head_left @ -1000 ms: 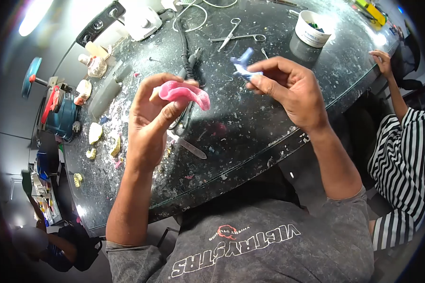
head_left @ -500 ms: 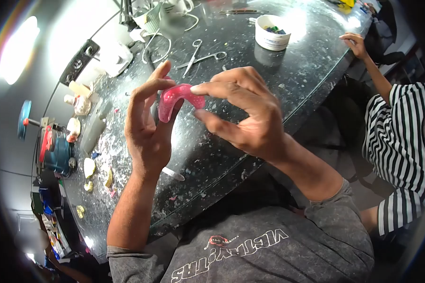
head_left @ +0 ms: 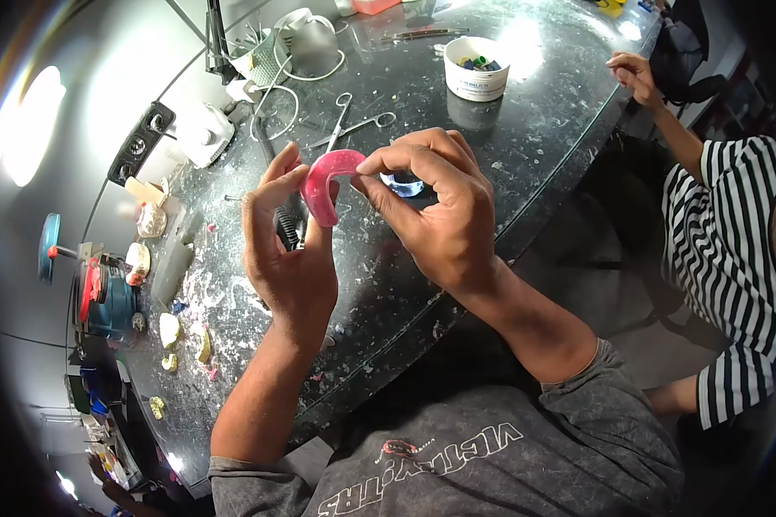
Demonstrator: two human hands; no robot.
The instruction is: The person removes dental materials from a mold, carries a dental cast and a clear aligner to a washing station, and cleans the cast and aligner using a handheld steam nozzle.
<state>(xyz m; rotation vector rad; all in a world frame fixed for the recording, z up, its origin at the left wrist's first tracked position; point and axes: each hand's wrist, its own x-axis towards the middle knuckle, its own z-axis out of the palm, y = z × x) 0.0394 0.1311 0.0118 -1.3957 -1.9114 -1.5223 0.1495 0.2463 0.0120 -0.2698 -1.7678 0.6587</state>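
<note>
A curved, shiny pink piece [head_left: 323,183] is held up between my two hands above the dark speckled table. My left hand [head_left: 284,233] grips its left side between thumb and fingers. The thumb and forefinger of my right hand [head_left: 444,207] pinch its right end. Behind my right fingers a small pale-blue curved piece [head_left: 403,184] shows in part; whether it lies on the table is hard to tell. Metal scissors [head_left: 341,127] lie open just beyond my hands.
A white tub [head_left: 477,84] with small coloured pieces stands beyond my right hand. At the left are plaster-like models [head_left: 151,220], yellowish lumps [head_left: 170,330] and a teal machine [head_left: 112,297]. A person in stripes [head_left: 733,233] rests a hand near the right edge.
My right hand has let go of the blue piece and moved left to the pink piece, which has turned in my left hand. The camera view has shifted.
</note>
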